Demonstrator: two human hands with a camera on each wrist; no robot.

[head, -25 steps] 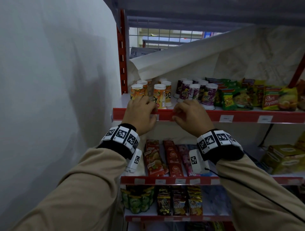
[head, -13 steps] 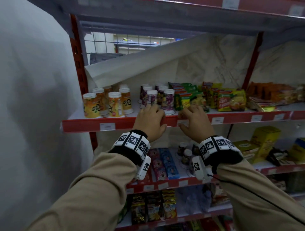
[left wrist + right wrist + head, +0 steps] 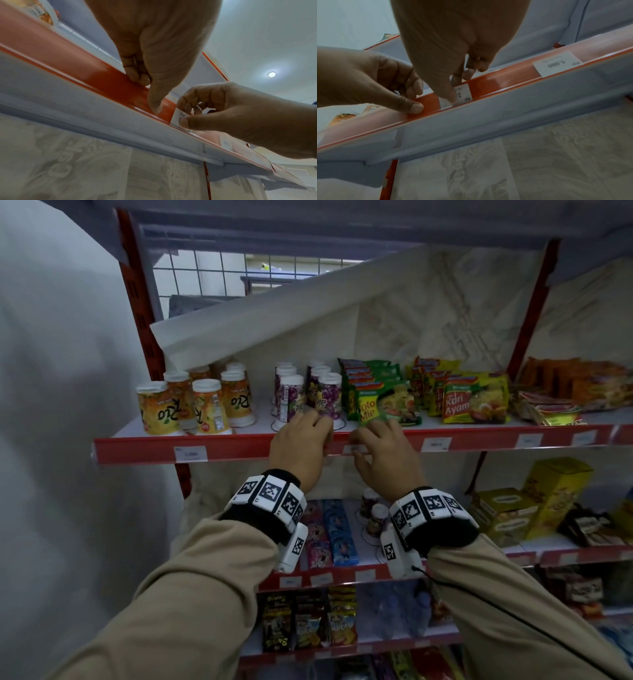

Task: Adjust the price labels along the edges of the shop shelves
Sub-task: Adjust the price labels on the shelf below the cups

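Head view: both hands are up at the red rail (image 3: 239, 447) on the front edge of the shelf, side by side, nearly touching.
Left hand: the left hand (image 3: 298, 446) clamps the rail itself, fingers curled over the top, thumb pressed on the red face just left of the label.
Left wrist view: thumb tip (image 3: 157, 108) flat on the rail, fingertips hooked on the upper lip; the grip is on the rail, not on the paper.
Right hand: the right hand (image 3: 385, 455) pinches the label (image 3: 352, 449), thumb on its front, fingers curled behind the top edge.
Right wrist view: the label (image 3: 464, 93) sits in the rail channel, half hidden by the thumb (image 3: 447, 93); a "2" shows, the rest of the price I can't read.
Label position: in the rail, below the purple cups (image 3: 327, 397) and the green noodle packs (image 3: 380, 402); whether it sits straight is hard to tell under the thumb.
Other labels: one reading 5.000 (image 3: 557, 65) further right on the same rail, one (image 3: 190, 454) well to the left under the orange cups (image 3: 191, 405).
Lower shelves: snack packets (image 3: 308, 625) and yellow boxes (image 3: 534, 501).
Sleeves: tan, with marker bands (image 3: 270, 496) at both wrists.
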